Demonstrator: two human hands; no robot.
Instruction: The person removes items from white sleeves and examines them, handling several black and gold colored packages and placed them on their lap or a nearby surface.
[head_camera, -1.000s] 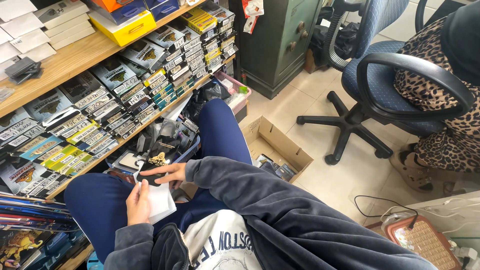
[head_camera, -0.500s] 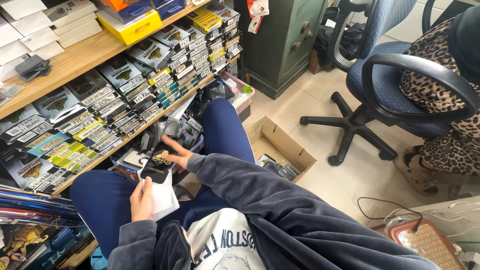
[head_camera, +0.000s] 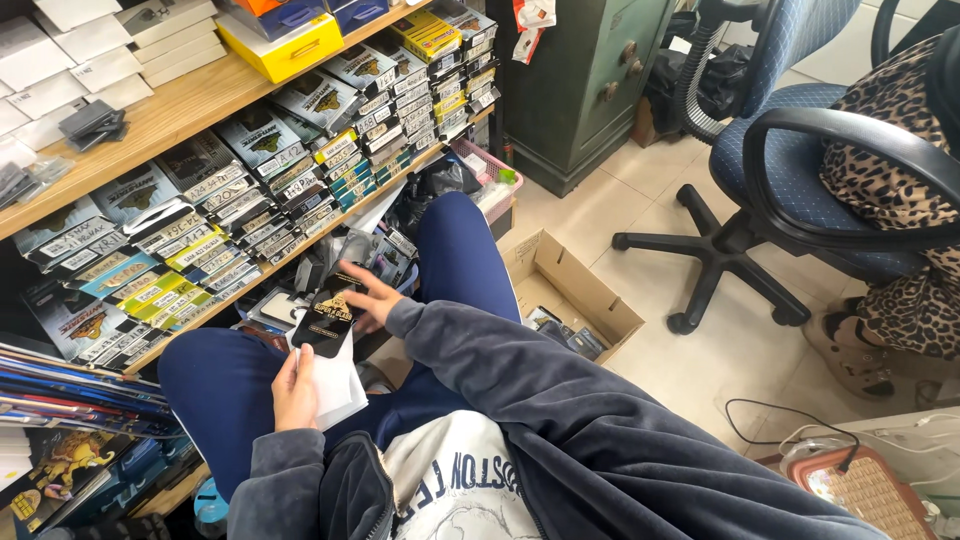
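Right hand (head_camera: 368, 300) grips a black packet (head_camera: 326, 318) — left hand (head_camera: 293, 392) holds white envelopes (head_camera: 338, 385) — beside stacked shelves (head_camera: 180, 115).

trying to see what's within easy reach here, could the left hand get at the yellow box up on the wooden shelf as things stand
Probably not freely. The left hand rests low by the lap, holding white packets, while the yellow box sits far up on the wooden shelf. Nothing blocks the path, but the hand is occupied and would need a long stretch.
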